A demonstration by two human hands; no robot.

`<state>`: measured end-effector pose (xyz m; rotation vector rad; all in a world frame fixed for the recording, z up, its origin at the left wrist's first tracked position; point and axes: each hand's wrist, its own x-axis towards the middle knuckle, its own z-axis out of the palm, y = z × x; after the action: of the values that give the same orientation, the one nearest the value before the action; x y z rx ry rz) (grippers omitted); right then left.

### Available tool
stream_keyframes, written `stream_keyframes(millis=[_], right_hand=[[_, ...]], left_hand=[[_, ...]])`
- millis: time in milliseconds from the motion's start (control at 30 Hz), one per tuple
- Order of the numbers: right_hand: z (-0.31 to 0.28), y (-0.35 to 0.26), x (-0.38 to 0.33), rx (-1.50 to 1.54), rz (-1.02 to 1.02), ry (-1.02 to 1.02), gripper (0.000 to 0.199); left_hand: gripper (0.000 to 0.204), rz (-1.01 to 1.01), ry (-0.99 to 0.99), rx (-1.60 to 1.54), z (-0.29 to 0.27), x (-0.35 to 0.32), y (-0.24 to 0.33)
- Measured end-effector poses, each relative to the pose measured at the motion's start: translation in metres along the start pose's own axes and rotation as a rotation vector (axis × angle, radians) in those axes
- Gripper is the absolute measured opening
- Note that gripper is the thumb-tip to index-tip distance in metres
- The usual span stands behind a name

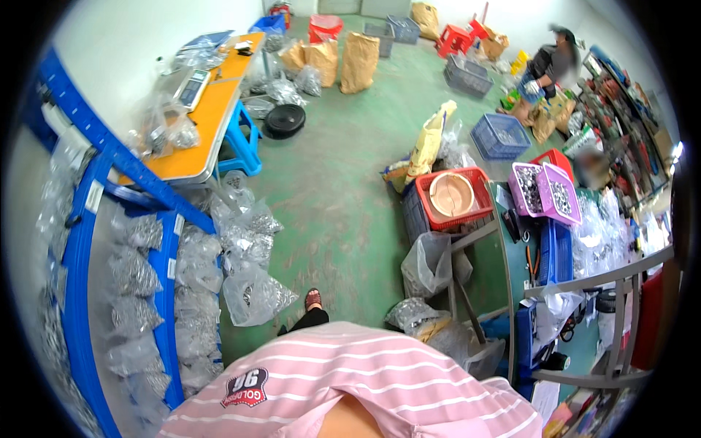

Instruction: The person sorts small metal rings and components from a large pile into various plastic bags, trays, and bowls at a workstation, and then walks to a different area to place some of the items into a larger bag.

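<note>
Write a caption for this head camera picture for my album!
Person in a pink striped shirt stands between blue shelves of bagged metal parts and a cluttered workbench.

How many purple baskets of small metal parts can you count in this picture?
2. One purple basket and a second purple basket sit touching side by side on the green table at right; others may be hidden among the clutter.

Glossy clear plastic bags (252, 292) of metal parts crowd my painted blue metal shelf (77, 292), above a matt green floor (328, 182).
</note>
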<state>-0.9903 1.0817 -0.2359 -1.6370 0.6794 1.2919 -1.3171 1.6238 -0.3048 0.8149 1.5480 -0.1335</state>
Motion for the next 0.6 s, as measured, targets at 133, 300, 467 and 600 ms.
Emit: stream_keyframes(millis=[133, 300, 467, 600], right_hand=[[0.009, -0.046, 0.000, 0.180, 0.049, 0.008, 0.027], [0.010, -0.109, 0.012, 0.407, 0.113, -0.007, 0.029], [-0.018, -0.195, 0.051, 0.565, 0.143, -0.030, 0.031], [-0.055, -0.274, 0.071, 0.578, 0.174, -0.043, 0.033]], left_hand=[[0.011, 0.070, -0.070, 0.062, 0.041, 0.035, 0.113], [0.012, 0.260, -0.228, -0.006, 0.140, 0.050, 0.282], [0.013, 0.463, -0.207, 0.393, 0.252, 0.040, 0.383], [0.013, 0.253, -0.177, 0.441, 0.305, 0.033, 0.403]])
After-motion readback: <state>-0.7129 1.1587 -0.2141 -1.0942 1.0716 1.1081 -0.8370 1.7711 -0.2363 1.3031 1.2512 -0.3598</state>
